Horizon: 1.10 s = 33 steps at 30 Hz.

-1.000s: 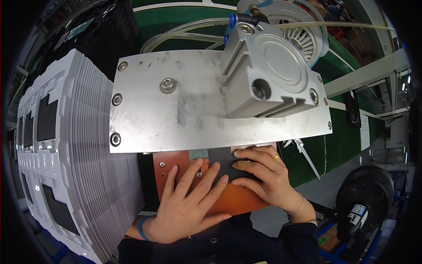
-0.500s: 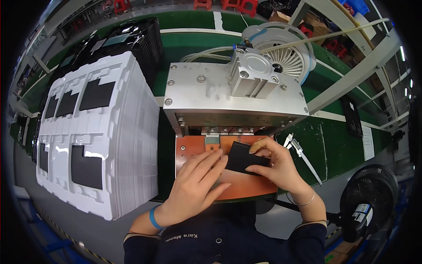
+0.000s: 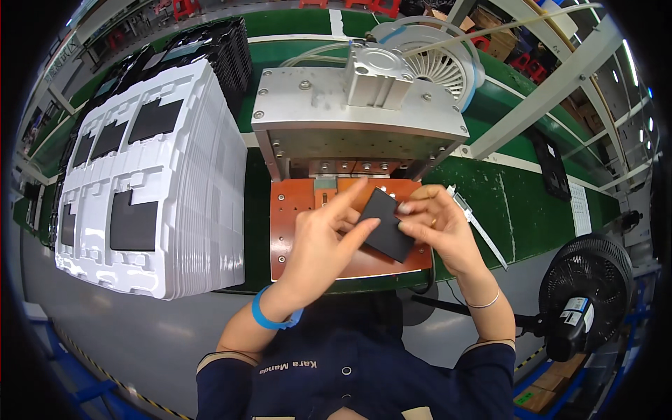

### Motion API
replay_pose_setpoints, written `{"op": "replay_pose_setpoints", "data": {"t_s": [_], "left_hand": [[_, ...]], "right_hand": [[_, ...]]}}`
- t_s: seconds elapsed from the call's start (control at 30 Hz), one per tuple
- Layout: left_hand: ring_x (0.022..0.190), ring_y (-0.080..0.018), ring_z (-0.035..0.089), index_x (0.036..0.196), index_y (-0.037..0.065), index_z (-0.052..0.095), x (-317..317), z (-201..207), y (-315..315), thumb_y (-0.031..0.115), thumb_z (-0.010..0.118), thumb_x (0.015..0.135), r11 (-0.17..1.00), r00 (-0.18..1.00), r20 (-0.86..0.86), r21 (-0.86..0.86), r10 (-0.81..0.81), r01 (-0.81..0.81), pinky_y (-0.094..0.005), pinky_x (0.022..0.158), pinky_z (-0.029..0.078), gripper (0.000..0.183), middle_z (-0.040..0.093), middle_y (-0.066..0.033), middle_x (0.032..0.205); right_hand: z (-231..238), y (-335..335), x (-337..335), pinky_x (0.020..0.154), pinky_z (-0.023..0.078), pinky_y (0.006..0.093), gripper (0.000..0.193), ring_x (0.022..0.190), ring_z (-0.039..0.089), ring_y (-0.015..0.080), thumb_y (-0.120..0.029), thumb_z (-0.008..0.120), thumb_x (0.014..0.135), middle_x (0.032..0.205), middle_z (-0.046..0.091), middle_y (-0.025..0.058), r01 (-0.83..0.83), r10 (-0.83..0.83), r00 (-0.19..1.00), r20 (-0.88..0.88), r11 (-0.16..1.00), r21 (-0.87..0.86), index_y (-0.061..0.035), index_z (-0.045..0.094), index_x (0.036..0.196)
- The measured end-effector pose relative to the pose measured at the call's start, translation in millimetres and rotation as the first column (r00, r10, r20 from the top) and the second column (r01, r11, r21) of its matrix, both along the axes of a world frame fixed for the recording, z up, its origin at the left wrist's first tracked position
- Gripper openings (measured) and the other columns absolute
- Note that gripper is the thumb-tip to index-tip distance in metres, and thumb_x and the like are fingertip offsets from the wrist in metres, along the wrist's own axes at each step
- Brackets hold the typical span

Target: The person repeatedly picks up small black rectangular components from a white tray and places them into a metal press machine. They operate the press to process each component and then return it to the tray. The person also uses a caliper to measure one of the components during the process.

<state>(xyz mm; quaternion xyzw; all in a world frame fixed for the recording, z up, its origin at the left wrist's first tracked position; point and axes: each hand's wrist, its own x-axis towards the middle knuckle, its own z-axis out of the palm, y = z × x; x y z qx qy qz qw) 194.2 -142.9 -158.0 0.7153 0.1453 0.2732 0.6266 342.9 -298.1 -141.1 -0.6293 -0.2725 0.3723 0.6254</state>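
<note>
A flat black rectangular piece (image 3: pixel 387 227) is tilted up between my hands, over the orange base plate (image 3: pixel 297 238) of a metal press (image 3: pixel 357 133). My left hand (image 3: pixel 315 248) grips its left edge, thumb on the near face and index finger pointing forward; the other fingertips are partly hidden. On the opposite edge, my right hand (image 3: pixel 448 227) has the piece pinched between thumb and bent fingers. Beyond my left fingers, a small metal block (image 3: pixel 325 183) sits on the plate under the press.
A tall stack of white plastic trays (image 3: pixel 210 189), its top one holding black notched pieces (image 3: pixel 135 222), stands at left. Black trays (image 3: pixel 224 63) are behind it. A caliper (image 3: pixel 483 231) lies right of the press. Fans stand behind the press (image 3: pixel 441 70) and at lower right (image 3: pixel 584 287).
The black piece has turned and tipped up more steeply. My left hand, earlier spread flat by its left edge, now has its thumb on the piece. The whole view has shifted slightly.
</note>
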Motion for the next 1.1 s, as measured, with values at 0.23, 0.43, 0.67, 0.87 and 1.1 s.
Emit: {"op": "replay_pose_setpoints", "data": {"t_s": [0.23, 0.43, 0.67, 0.87, 1.1], "left_hand": [[0.066, -0.0067, 0.065, 0.122, -0.004, 0.064, -14, 10, 21, 0.003, 0.07, 0.086, 0.996, 0.972, -0.229, -0.045, 0.061, -0.073, -0.0214, 0.057, 0.054, 0.037, 0.065, -0.0039, 0.072], [0.068, -0.0064, 0.065, 0.122, -0.005, 0.064, -18, 9, 36, 0.003, 0.069, 0.088, 0.984, 0.958, -0.279, -0.177, -0.063, 0.013, -0.0202, 0.057, 0.054, 0.036, 0.065, -0.002, 0.075], [0.067, -0.0044, 0.06, 0.12, -0.002, 0.066, -60, 18, 12, -0.001, 0.071, 0.085, 0.99, 0.961, -0.246, -0.03, 0.128, -0.14, -0.0194, 0.057, 0.051, 0.036, 0.063, -0.0011, 0.075], [0.059, -0.0126, 0.061, 0.111, -0.002, 0.07, -101, 30, -2, -0.002, 0.078, 0.073, 0.868, 0.95, -0.133, 0.457, 0.281, -0.193, -0.0229, 0.056, 0.047, 0.039, 0.059, -0.0089, 0.066], [0.058, -0.0243, 0.065, 0.1, -0.004, 0.071, -168, 55, 5, 0.003, 0.087, 0.065, 0.742, 0.963, 0.185, 0.614, 0.196, -0.269, -0.0293, 0.055, 0.053, 0.039, 0.067, -0.0143, 0.071]], "right_hand": [[-19, -13, -4, 0.074, 0.05, 0.0331, 0.014, 0.088, 0.063, 0.0256, -0.004, 0.076, 0.078, 0.094, 0.067, 0.0104, 0.132, -0.104, 0.545, 0.832, 0.991, 0.037, -0.0008, 0.07, 0.09], [-20, -6, 0, 0.073, 0.048, 0.033, 0.016, 0.083, 0.06, 0.0253, -0.005, 0.076, 0.077, 0.092, 0.068, 0.0073, 0.102, -0.118, 0.454, 0.883, 0.992, 0.08, -0.0027, 0.071, 0.092], [-20, 13, -5, 0.081, 0.044, 0.0371, 0.031, 0.094, 0.053, 0.0257, -0.015, 0.072, 0.081, 0.104, 0.056, 0.0077, -0.015, 0.078, 0.225, 0.971, 0.997, -0.076, -0.0085, 0.069, 0.111], [-25, 17, 12, 0.074, 0.041, 0.038, 0.028, 0.089, 0.05, 0.0265, -0.021, 0.069, 0.085, 0.096, 0.053, 0.0073, 0.239, 0.094, 0.102, 0.99, 0.964, -0.116, -0.0096, 0.069, 0.11], [-29, 33, 12, 0.07, 0.047, 0.0391, 0.025, 0.082, 0.056, 0.0286, -0.016, 0.071, 0.083, 0.086, 0.055, 0.0105, 0.28, 0.058, 0.15, 0.987, 0.955, -0.098, -0.0078, 0.071, 0.107]]}}
